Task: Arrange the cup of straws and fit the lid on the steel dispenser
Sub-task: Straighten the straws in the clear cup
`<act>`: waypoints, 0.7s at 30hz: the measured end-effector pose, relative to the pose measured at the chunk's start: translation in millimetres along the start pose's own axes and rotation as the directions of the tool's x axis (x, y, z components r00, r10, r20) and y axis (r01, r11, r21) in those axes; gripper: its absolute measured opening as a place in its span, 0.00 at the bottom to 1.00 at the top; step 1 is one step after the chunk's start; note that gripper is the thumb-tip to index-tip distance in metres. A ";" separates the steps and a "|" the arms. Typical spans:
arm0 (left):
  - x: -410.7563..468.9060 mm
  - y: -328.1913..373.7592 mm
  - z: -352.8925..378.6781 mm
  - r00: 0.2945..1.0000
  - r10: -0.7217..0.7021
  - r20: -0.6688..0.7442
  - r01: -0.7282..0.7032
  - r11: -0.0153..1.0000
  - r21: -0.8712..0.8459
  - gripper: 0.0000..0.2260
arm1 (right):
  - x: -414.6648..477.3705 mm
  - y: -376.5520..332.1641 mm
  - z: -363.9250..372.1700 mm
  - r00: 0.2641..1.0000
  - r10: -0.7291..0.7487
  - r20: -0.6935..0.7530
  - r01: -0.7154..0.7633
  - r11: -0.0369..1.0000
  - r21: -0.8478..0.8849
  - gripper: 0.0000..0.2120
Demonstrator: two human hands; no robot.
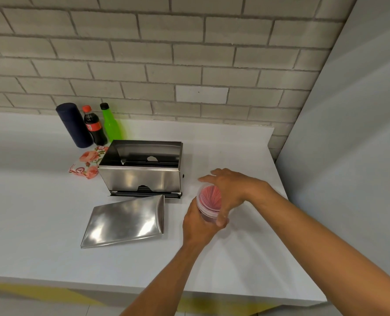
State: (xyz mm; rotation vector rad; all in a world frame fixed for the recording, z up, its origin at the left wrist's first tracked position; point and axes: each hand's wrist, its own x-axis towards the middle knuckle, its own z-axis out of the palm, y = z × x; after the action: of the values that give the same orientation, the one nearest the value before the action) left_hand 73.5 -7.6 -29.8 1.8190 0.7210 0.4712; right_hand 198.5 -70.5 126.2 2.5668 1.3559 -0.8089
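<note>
Steel dispenser (141, 176) stands open mid-bench (30, 224), its lid (125, 221) flat just in front, bare surface left and right. Near the right edge, both hands grasp the cup of straws (208, 202): left hand (197, 224) around it, right hand (230, 192) over the rim.

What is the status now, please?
Both hands, left and right, grip clear plastic cup of red straws. Flat steel lid off open steel dispenser. Nothing blocking.
</note>
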 end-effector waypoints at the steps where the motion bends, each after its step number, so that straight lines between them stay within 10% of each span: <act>1: -0.1 -0.2 0.2 1.000 0.011 -0.007 -0.011 1.000 0.004 0.48 | -1.1 1.0 -1.7 1.000 -0.022 0.008 0.022 1.000 -0.004 0.67; 21: 0.0 -2.7 -0.5 1.000 0.014 -0.003 -0.014 1.000 0.020 0.49 | -2.3 0.0 -0.5 1.000 0.007 -0.008 -0.007 1.000 -0.030 0.68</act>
State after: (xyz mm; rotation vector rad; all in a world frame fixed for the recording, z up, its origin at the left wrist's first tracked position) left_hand 72.5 -6.6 -32.2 1.8437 0.7183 0.4779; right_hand 197.7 -72.0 127.8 2.5534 1.3505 -0.7724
